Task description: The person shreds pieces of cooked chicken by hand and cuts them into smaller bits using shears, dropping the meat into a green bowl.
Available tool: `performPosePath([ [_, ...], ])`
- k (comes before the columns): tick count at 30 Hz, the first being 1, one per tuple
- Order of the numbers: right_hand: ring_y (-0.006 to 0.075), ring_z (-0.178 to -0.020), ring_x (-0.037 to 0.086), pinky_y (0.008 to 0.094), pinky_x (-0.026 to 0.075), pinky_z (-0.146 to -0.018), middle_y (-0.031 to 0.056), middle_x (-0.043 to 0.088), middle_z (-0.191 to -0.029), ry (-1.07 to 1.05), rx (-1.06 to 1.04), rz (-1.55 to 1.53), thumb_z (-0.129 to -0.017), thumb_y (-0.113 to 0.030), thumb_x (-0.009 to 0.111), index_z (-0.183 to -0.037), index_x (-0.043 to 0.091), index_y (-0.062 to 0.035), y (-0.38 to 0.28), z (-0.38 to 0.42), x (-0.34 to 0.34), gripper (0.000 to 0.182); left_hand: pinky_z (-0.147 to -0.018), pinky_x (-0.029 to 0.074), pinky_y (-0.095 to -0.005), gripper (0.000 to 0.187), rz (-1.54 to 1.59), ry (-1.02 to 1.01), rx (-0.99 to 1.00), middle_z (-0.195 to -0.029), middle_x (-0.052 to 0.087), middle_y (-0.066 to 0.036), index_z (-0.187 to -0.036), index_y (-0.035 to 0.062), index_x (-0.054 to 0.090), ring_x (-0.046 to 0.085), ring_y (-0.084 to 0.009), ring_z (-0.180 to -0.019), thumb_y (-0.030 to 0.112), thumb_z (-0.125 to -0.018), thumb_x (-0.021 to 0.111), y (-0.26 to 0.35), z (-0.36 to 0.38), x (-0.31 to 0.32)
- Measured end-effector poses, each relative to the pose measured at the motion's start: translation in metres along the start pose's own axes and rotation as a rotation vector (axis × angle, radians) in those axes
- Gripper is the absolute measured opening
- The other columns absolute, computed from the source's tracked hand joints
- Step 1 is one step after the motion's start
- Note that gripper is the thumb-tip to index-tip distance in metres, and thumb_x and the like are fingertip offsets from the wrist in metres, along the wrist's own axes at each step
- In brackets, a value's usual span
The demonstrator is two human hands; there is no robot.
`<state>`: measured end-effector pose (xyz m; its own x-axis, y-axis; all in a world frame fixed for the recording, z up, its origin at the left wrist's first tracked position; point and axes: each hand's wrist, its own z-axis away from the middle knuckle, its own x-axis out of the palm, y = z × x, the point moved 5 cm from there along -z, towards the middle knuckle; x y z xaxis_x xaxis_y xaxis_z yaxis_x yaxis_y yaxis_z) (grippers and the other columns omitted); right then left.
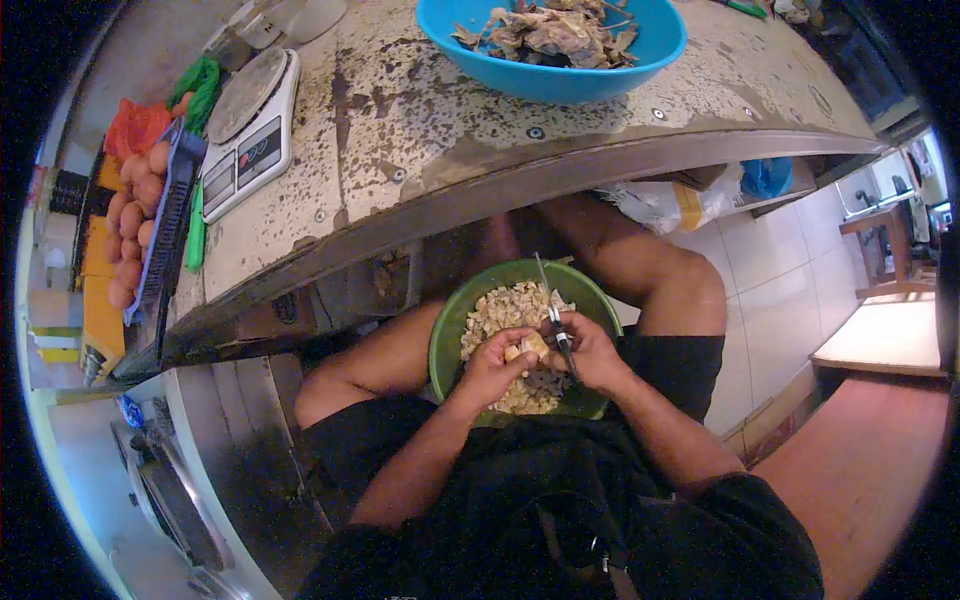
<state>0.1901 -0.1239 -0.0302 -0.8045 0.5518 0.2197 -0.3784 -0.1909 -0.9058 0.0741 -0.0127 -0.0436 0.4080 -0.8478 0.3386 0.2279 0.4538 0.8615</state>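
Observation:
A green basin [437, 352] rests between my bent legs, holding many small, pale, cut pieces of food [500, 310]. Over it, my left hand [488, 372] pinches a larger pale yellowish piece of food [528, 347] between thumb and fingers. My right hand [592, 352] is closed round the black handle of a small knife [556, 318], whose thin blade points up and away from me. The fingertips of both hands come close together at the held piece.
A worn counter [380, 130] spans ahead, bearing a blue bowl [560, 85] of bony meat scraps, a kitchen scale [250, 160], a green-handled tool [195, 230] and a tray of eggs [135, 215]. A wooden bench [860, 470] stands at right; white plastic bags [670, 205] lie under the counter.

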Motion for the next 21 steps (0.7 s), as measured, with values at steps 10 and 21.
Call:
performPosePath([
  [10,0.0122,-0.093,0.057,0.0271,0.048,-0.082,0.0031,0.059,-0.103,0.069,-0.09,-0.037,-0.068,0.002,0.072,-0.113,0.05,-0.0054,-0.016,-0.004,-0.009,0.051,-0.094,0.041,-0.0365,0.036,-0.843,0.12,0.344,-0.107,0.059,-0.015,-0.11,0.0046,0.057,0.056,-0.0309,-0.102,0.006,-0.075,0.064,0.011,0.009,-0.017],
  [21,0.0102,-0.084,0.056,0.0248,0.047,-0.074,0.0024,0.058,-0.094,0.029,-0.19,0.347,-0.07,0.0,0.072,-0.118,0.046,-0.0019,-0.02,0.002,0.005,0.054,-0.093,0.042,-0.0317,0.032,-0.301,-0.009,0.108,-0.108,0.061,-0.005,-0.115,0.0029,0.056,0.054,-0.0163,-0.103,0.012,-0.086,0.062,0.019,0.002,-0.011],
])
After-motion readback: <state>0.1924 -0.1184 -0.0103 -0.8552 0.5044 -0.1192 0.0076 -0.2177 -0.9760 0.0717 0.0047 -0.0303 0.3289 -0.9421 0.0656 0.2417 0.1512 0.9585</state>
